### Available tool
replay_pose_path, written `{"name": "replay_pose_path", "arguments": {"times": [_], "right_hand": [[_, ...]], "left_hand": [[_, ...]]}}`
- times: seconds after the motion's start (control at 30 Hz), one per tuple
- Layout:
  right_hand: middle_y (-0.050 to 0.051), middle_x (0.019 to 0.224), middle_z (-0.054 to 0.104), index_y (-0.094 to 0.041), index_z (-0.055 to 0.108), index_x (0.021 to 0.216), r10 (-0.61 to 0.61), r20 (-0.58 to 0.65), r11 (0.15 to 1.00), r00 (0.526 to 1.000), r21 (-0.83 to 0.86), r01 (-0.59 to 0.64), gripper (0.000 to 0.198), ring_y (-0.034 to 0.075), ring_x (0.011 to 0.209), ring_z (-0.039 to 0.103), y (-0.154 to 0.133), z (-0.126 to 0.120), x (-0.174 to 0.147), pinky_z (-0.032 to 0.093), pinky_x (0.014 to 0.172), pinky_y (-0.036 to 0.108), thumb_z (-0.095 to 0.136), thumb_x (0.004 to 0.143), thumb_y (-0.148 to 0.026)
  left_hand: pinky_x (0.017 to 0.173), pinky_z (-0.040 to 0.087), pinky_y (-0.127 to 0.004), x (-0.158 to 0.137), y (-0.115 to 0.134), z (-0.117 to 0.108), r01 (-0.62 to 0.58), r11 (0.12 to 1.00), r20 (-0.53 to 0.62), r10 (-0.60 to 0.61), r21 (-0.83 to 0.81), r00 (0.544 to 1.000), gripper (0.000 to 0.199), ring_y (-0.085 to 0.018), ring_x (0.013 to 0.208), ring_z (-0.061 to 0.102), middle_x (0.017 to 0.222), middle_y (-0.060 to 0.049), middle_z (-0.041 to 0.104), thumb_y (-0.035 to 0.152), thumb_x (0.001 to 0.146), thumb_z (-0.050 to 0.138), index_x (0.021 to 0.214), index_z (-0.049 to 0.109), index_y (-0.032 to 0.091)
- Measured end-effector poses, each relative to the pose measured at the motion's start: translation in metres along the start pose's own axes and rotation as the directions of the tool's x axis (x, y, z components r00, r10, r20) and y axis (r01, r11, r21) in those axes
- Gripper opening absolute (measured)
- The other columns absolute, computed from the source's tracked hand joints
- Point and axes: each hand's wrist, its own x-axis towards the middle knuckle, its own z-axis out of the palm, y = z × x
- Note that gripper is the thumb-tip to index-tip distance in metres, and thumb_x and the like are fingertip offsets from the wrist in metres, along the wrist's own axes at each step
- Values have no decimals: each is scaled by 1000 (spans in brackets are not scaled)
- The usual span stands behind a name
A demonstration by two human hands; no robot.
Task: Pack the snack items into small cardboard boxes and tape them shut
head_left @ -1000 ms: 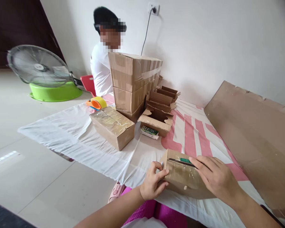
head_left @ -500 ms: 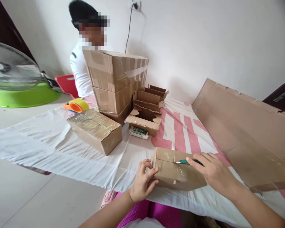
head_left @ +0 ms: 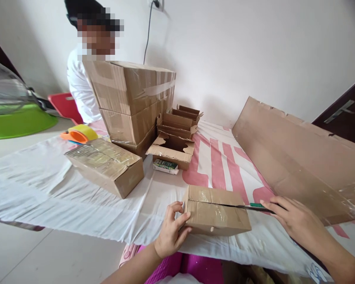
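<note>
A taped cardboard box [head_left: 217, 215] lies near the table's front edge, with a slit along the seam of its top. My left hand [head_left: 171, 232] grips its left end, thumb and fingers bent against the corner. Beyond the right end, my right hand [head_left: 295, 221] is closed around a green-handled box cutter [head_left: 256, 205]. Its thin blade is at the right end of the seam. Part of the handle is hidden by my fingers.
Another taped box [head_left: 106, 163] lies left, near tape dispensers [head_left: 81, 134]. Stacked cartons [head_left: 127, 94] and several open boxes [head_left: 173, 144] stand behind, with a small printed packet [head_left: 165, 166]. A large cardboard sheet [head_left: 295, 157] leans right. A person [head_left: 79, 86] sits behind the stack.
My right hand has drawn the box cutter rightward along the seam, and a dark slit now shows there. My left hand stays on the box's left end. The view has shifted slightly right.
</note>
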Motion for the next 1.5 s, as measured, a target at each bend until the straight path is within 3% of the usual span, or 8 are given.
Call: {"name": "replay_pose_path", "arguments": {"times": [0.17, 0.33, 0.53, 0.7, 0.93, 1.13, 1.33, 1.5], "right_hand": [[3, 106, 67, -29, 64, 115, 45, 23, 999, 999, -28, -44, 28, 19, 88, 66, 6, 9, -15, 52, 75, 32, 47, 94, -30], [6, 109, 67, -26, 58, 118, 373, -83, 922, 924, 140, -360, 35, 24, 97, 67, 14, 32, -30, 54, 80, 35, 52, 89, -45], [11, 109, 70, -20, 60, 115, 530, 129, 818, 838, 180, -546, 36, 27, 95, 69, 6, 114, -71, 57, 76, 40, 51, 85, -38], [13, 98, 73, -18, 68, 100, 467, 170, 843, 868, 211, -495, 30, 32, 92, 70, -18, 157, -80, 56, 78, 49, 53, 77, -30], [10, 119, 68, -22, 64, 114, 596, 86, 604, 799, 607, -516, 33, 22, 109, 65, -64, 100, -21, 56, 87, 34, 47, 93, -40], [9, 104, 69, -21, 63, 96, 626, -6, 606, 780, 633, -481, 26, 23, 98, 67, -81, 84, -16, 57, 79, 32, 63, 83, -43], [13, 134, 58, -22, 45, 68, 317, 152, 687, 936, 644, -337, 33, 31, 127, 50, -82, 56, -15, 51, 94, 46, 62, 84, -46], [14, 132, 59, -24, 47, 75, -24, 215, 753, 976, 647, -124, 60, 37, 133, 42, -104, 31, -4, 39, 102, 62, 39, 74, -84]], "left_hand": [[96, 45, -54, -1, -1, 2, -4, 1000, -10, 4, -15, 1000, 51, -27, 115, 44, 112, -9, 41, 20, 91, 49, 139, 34, 32], [93, 48, -49, 2, 5, -1, 52, 999, 18, -52, -16, 999, 59, -27, 113, 48, 116, -12, 43, 18, 91, 50, 144, 28, 31], [93, 50, -47, 13, 17, -13, 206, 978, 78, -205, -11, 976, 59, -28, 113, 50, 120, -15, 46, 19, 87, 56, 141, 32, 24], [97, 49, -50, 12, 15, -15, 206, 978, 83, -207, 23, 975, 58, -29, 119, 47, 128, -14, 43, 18, 85, 59, 137, 36, 26], [97, 50, -48, 12, 15, -12, 195, 981, 23, -195, -19, 981, 43, -26, 121, 49, 127, -13, 46, 12, 87, 53, 127, 45, 25], [105, 44, -53, 14, 17, -17, 125, 992, 38, -125, 7, 991, 37, -30, 136, 40, 134, -16, 49, 7, 86, 51, 119, 47, 22], [106, 40, -58, 27, 14, -23, 41, 999, 134, -43, 13, 990, 37, -34, 142, 29, 140, -17, 46, 8, 82, 54, 116, 46, 20], [106, 37, -61, 30, 12, -20, 36, 999, 213, -29, -27, 977, 46, -38, 142, 28, 146, -21, 40, 20, 80, 61, 122, 42, 20]]}}
